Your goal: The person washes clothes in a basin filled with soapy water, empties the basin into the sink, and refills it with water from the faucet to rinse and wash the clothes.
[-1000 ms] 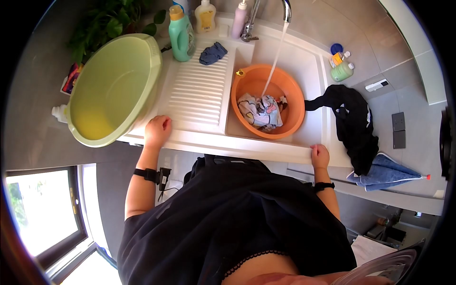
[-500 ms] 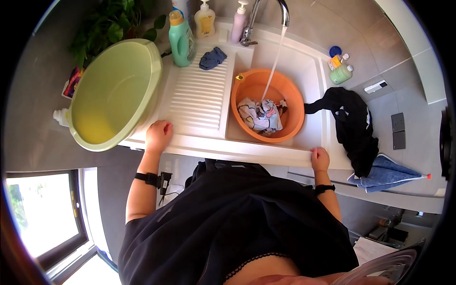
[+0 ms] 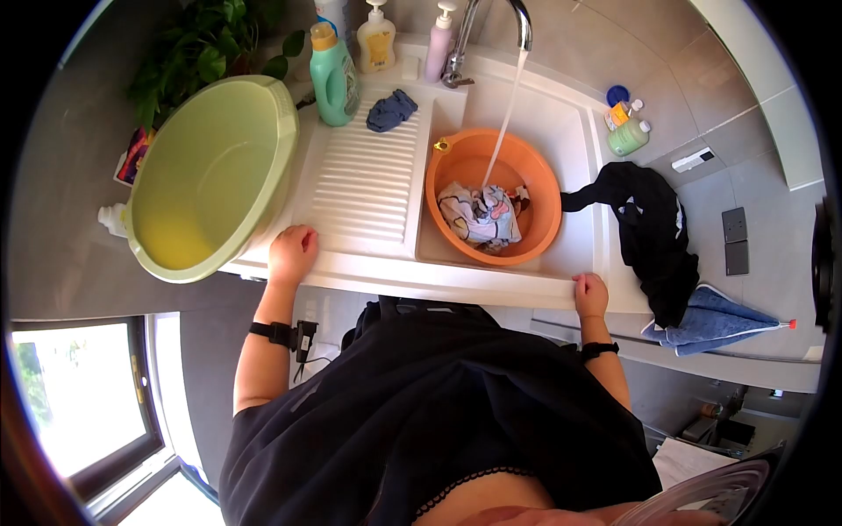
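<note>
My left hand (image 3: 294, 254) rests with curled fingers on the front edge of the white sink (image 3: 395, 273), beside the ribbed drainboard; nothing shows in it. Farther right, my right hand (image 3: 591, 294) has its fingers bent over the same edge. Between and beyond the hands, an orange basin (image 3: 542, 219) sits in the sink bowl. Wet patterned cloth (image 3: 478, 215) lies in it, light with coloured prints. A stream of water from the faucet (image 3: 524, 31) falls onto the cloth. Neither hand touches the basin.
A large green basin (image 3: 285, 145) leans at the left. A detergent bottle (image 3: 333, 83), pump bottles (image 3: 377, 44) and a small dark-blue cloth (image 3: 391, 110) are at the back. To the right lie black clothing (image 3: 653, 237), a blue cloth (image 3: 715, 320) and a green bottle (image 3: 629, 138).
Water keeps running into the orange basin, and the cloth in it looks slightly shifted. Both hands stay in place; the view has moved only a little.
</note>
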Tool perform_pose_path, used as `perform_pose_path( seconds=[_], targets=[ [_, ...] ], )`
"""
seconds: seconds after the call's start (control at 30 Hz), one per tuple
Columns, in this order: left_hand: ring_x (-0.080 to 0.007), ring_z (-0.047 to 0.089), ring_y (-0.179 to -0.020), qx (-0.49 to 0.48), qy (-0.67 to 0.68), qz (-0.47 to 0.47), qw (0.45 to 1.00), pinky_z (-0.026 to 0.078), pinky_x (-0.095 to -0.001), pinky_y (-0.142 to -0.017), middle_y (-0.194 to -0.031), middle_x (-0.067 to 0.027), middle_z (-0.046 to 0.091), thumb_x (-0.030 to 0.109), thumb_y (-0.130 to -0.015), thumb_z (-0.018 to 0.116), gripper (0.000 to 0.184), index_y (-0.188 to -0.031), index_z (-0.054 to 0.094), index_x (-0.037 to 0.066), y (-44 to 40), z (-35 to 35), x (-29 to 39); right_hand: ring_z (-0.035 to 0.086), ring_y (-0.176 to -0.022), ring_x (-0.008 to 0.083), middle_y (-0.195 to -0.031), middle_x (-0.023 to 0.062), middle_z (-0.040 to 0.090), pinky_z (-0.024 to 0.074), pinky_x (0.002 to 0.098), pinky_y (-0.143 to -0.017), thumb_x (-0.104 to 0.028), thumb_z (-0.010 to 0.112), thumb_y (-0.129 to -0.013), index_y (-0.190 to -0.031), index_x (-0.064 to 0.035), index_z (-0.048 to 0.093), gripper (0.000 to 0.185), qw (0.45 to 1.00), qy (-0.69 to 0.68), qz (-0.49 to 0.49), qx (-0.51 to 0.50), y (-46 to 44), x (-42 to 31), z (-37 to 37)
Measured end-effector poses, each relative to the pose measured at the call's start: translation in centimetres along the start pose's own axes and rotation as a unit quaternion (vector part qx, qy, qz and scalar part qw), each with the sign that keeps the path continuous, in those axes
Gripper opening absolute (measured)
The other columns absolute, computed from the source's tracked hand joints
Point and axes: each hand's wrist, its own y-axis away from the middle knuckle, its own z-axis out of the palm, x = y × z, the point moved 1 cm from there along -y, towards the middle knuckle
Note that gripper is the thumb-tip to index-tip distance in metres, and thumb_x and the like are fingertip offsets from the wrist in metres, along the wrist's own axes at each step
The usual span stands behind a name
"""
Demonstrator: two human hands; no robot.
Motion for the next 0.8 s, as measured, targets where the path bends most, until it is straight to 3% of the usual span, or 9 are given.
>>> perform_pose_path(
  seconds=[0.8],
  targets=[
    [-0.0294, 0.06, -0.072, -0.003, 0.0, -0.003, 1.0, 0.049, -0.0395, -0.065, -0.076, -0.0095, 0.063, 0.015, -0.081, 0.061, 0.009, -0.081, 0.064, 0.007, 0.01, -0.07, -0.04, 0.06, -0.078, 0.03, -0.078, 0.0111, 0.064, 0.0479, 0.0387, -0.071, -0.015, 0.051, -0.085, -0.073, -0.0066, 0.067, 0.022, 1.0, 0.009, 0.013, -0.008, -0.01, -0.54, -0.34]
  ],
)
